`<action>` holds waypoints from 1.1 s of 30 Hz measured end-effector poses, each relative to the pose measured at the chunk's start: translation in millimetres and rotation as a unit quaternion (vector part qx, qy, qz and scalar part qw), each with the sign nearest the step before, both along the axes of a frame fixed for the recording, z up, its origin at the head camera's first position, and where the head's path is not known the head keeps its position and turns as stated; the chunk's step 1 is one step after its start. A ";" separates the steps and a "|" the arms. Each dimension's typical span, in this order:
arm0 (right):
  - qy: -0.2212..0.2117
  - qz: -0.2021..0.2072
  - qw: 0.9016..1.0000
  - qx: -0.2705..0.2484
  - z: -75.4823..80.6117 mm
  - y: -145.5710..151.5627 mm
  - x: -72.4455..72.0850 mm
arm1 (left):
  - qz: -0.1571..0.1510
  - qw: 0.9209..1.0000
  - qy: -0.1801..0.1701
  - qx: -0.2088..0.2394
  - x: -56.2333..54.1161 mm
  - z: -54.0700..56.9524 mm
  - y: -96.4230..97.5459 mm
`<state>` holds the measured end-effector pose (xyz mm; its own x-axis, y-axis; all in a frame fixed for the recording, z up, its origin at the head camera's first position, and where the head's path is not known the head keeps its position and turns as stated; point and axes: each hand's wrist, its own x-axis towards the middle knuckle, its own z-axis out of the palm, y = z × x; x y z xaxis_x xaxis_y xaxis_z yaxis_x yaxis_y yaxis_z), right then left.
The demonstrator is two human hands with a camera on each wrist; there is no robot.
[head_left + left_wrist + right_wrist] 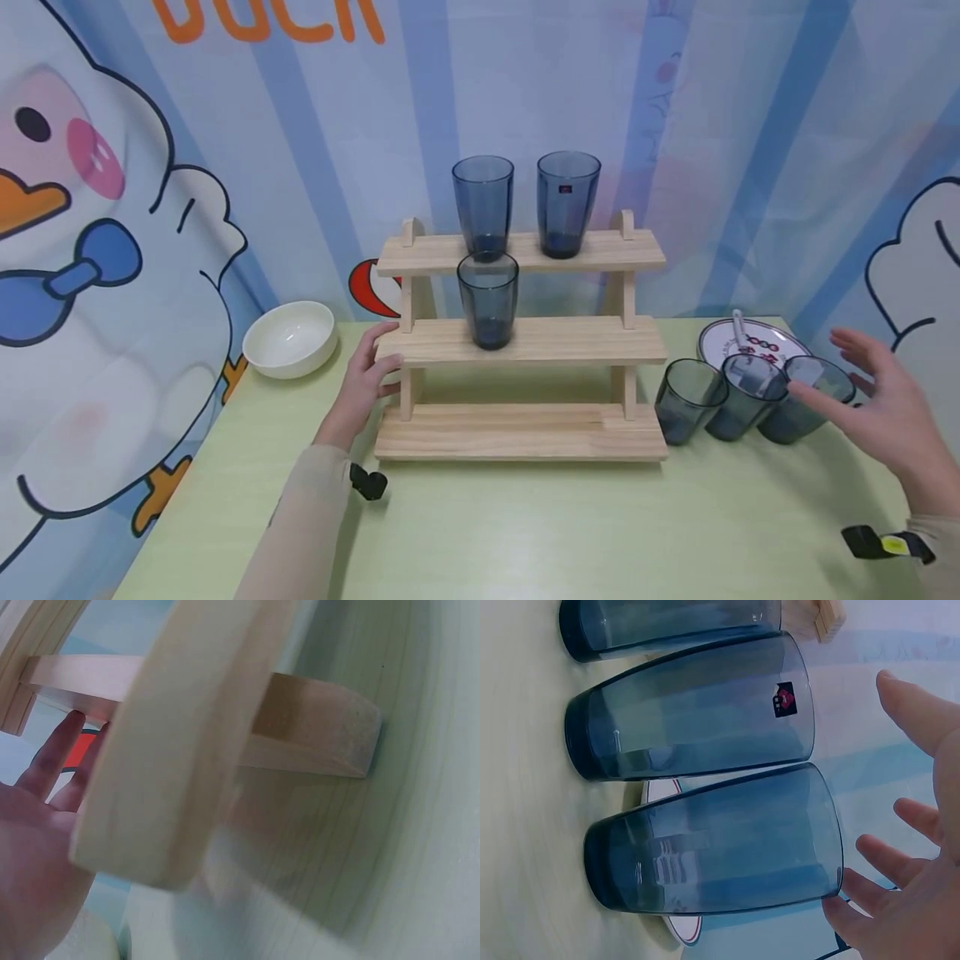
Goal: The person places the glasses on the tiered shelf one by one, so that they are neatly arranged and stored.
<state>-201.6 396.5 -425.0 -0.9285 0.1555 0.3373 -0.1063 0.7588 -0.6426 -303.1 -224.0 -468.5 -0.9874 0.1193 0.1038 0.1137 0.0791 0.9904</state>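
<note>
A three-tier wooden shelf (450, 433) stands in the middle of the table. My left hand (369, 375) holds the left end of its middle board (172, 750); in the left wrist view the board hides part of the fingers. Two blue glasses (483, 204) (567, 204) stand on the top tier, and a third glass (489, 300) on the middle tier. Right of the shelf, three more glasses (686, 404) (746, 400) (806, 404) stand in a row. My right hand (877, 400) is spread, thumb and fingers apart, at the rim of the outermost glass (720, 844).
Behind the row of glasses lies a patterned plate (708, 337) with a white spoon (738, 329) on it. A white bowl (292, 340) sits at the back left of the table (525, 533). A cartoon-printed curtain (315, 167) hangs behind.
</note>
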 end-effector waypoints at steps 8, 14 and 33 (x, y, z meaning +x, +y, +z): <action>-0.024 0.005 1.000 -0.019 -6.4 11.7 -2.3 | 0.000 1.000 0.001 -0.001 -0.2 -1.0 -1.1; -0.076 0.028 0.995 -0.053 -19.1 26.8 -5.0 | 0.000 1.000 0.000 -0.003 0.9 -1.6 -1.0; -0.091 0.048 0.987 -0.119 -61.9 43.2 -15.8 | 0.004 1.000 0.001 -0.005 0.3 -3.0 -0.6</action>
<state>-217.3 439.7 -486.9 -0.9847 0.1186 0.1275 -0.0365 0.5755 -0.8170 -302.8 -224.6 -471.6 -0.9881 0.1131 0.1039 0.1144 0.0908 0.9893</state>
